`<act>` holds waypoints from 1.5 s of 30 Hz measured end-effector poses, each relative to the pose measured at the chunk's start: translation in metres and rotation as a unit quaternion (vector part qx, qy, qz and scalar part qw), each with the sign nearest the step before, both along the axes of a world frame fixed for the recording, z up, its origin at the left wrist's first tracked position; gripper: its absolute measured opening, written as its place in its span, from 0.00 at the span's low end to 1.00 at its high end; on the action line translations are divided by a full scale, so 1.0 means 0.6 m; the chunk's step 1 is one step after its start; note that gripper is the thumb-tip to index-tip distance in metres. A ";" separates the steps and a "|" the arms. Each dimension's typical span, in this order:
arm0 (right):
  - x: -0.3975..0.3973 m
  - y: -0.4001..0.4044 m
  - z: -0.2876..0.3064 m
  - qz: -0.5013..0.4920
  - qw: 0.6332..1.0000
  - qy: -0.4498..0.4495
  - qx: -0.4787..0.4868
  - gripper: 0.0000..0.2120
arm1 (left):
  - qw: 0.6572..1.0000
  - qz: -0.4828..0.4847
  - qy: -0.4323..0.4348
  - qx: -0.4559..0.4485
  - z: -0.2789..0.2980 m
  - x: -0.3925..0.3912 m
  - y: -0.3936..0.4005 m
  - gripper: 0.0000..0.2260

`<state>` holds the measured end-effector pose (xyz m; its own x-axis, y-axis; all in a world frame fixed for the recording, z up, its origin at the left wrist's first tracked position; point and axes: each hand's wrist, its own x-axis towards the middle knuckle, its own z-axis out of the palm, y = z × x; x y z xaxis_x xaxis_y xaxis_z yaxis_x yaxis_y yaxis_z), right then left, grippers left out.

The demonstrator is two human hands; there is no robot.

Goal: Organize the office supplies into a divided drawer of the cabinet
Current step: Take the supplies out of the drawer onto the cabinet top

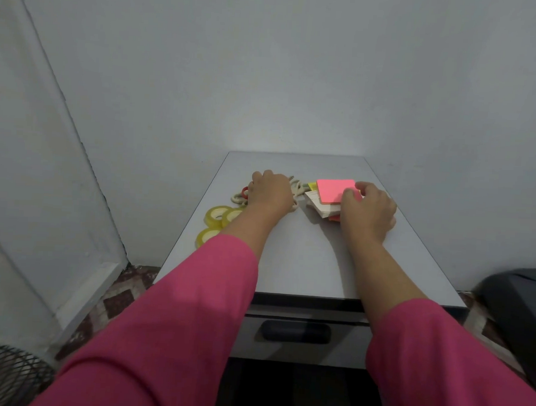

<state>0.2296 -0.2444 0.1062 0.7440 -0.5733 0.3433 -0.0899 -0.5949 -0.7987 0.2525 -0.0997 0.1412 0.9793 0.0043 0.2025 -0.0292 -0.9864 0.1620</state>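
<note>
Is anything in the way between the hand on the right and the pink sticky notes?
No, nothing visible is in the way. The right hand already touches the square pink sticky-note pad, which tops a small pile of paper pads on the grey cabinet top. The left hand is apart, over the loops beside the yellow tape rolls.

A smooth, matt grey finish is shown by the cabinet top [320, 252]. The tape rolls [218, 217] are made of glossy, translucent yellowish plastic. Matt paper is seen in the pink sticky-note pad [334, 190]. The sleeves [167, 315] are of soft matt pink cloth.
</note>
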 end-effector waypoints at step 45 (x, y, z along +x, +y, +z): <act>-0.498 0.035 -0.377 0.269 0.845 0.452 -0.094 0.25 | 0.904 -0.089 0.415 0.043 -0.414 -0.501 0.104 0.28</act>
<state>-0.0692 -0.2235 -0.1203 0.8868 -0.0678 -0.4571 -0.2891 -0.8531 -0.4343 -0.0484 -0.0375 -0.1072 0.7778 -0.1485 -0.6108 -0.0919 -0.9881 0.1233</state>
